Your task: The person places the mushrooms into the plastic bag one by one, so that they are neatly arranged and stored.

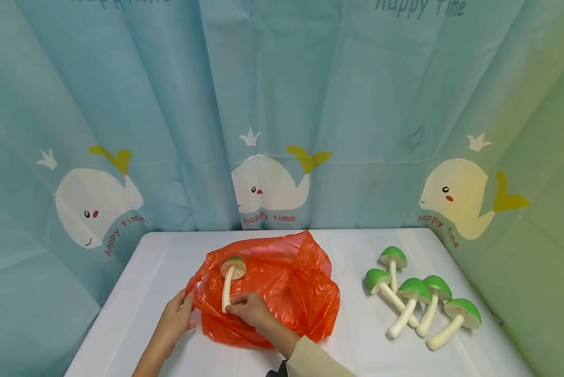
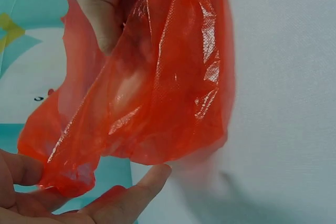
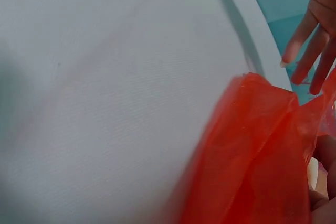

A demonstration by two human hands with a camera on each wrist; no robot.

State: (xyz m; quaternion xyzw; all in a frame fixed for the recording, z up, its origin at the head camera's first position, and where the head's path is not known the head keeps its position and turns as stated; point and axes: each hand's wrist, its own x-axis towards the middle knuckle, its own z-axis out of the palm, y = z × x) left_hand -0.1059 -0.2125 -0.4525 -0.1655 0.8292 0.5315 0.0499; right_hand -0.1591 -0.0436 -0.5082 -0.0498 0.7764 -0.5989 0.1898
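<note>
A red plastic bag (image 1: 282, 285) lies with its mouth spread on the white table. Its left rim is pinched between the thumb and fingers of my left hand (image 1: 172, 318), which the left wrist view also shows at the bag's gathered corner (image 2: 73, 179). Over the bag's opening, my right hand (image 1: 252, 310) pinches the lower end of the stem of a toy mushroom (image 1: 227, 288). That mushroom has a green cap and a white stem, and its cap points away from me. In the right wrist view, the bag's side (image 3: 252, 156) partly hides my right hand.
Several more green-capped mushrooms (image 1: 415, 289) lie in a loose group at the right of the table (image 1: 357, 345), some overlapping. A blue curtain (image 1: 357, 104) with whale prints hangs along the table's back edge and sides.
</note>
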